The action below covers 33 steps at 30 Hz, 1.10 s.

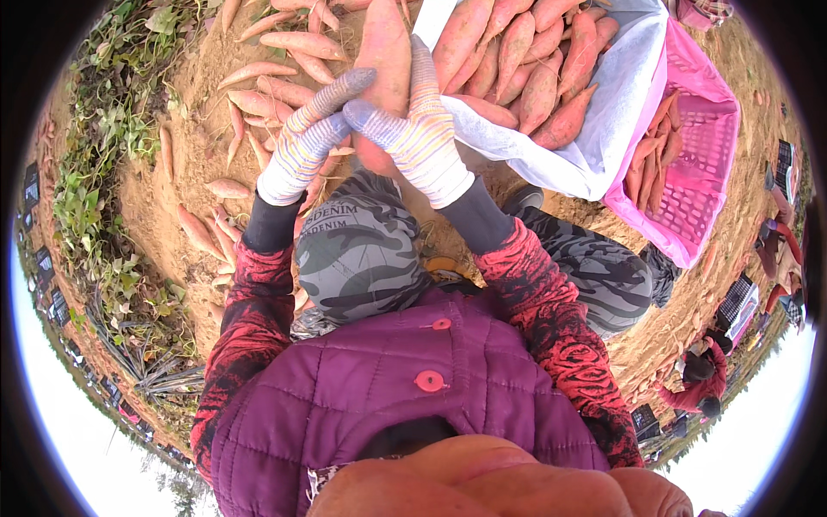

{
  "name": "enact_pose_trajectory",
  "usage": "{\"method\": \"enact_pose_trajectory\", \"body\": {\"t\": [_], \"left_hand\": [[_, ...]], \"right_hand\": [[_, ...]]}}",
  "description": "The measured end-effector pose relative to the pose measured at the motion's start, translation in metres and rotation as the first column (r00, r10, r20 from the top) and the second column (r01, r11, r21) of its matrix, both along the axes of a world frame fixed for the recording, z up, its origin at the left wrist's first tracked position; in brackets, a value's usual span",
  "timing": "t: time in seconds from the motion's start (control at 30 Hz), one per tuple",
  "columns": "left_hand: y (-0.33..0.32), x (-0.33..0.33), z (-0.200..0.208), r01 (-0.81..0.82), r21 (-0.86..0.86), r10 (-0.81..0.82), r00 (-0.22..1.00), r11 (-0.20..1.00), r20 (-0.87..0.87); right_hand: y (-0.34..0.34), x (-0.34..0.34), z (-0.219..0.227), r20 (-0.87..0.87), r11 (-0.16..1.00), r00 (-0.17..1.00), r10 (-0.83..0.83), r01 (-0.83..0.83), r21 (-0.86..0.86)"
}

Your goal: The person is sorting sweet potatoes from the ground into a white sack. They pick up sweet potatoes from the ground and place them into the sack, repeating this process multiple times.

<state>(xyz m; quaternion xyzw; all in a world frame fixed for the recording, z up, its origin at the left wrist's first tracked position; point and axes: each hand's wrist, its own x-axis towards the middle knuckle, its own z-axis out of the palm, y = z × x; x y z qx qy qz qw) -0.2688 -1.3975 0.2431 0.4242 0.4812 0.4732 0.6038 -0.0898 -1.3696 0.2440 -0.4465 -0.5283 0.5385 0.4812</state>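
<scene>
At 12 o'clock, the gloved left hand [301,151] and right hand [424,133] grasp one large sweet potato [385,52] between their fingers, with loose sweet potatoes [301,43] at 11 o'clock, a white-lined container [594,161] at 1 o'clock and a pink basket [705,164] at 2 o'clock.

Both hands in striped gloves on one large sweet potato [384,47]: left hand [306,145] at its left side, right hand [425,133] at its right. White-lined container [594,164] at upper right is piled with sweet potatoes, pink basket [705,164] just beside it holds a smaller bunch. Loose sweet potatoes [263,104] lie on bare soil [142,200], green vines [96,207] along the left, co-worker [696,372] far right.
</scene>
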Motion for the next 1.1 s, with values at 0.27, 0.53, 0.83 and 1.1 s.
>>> {"method": "enact_pose_trajectory", "body": {"t": [0.27,0.53,0.83,1.1], "left_hand": [[-0.016,-0.083,-0.026,-0.358,-0.154,0.377,0.919,0.921,0.116],[-0.129,-0.225,-0.070,-0.716,-0.337,-0.602,-0.143,0.611,-0.786],[0.092,-0.146,-0.156,-0.073,0.115,0.110,-0.067,0.991,-0.992],[0.181,-0.112,-0.170,0.128,-0.082,-0.035,-0.334,0.988,-0.942]], "right_hand": [[0.079,0.092,-0.015,0.109,0.949,0.945,-0.309,0.299,0.102],[0.092,0.095,-0.079,0.930,0.962,0.276,0.243,-0.191,-0.195],[0.049,0.086,-0.064,0.784,1.000,0.621,-0.011,0.025,-0.006],[0.050,0.087,-0.065,0.773,0.998,0.632,-0.057,0.023,0.056]]}}
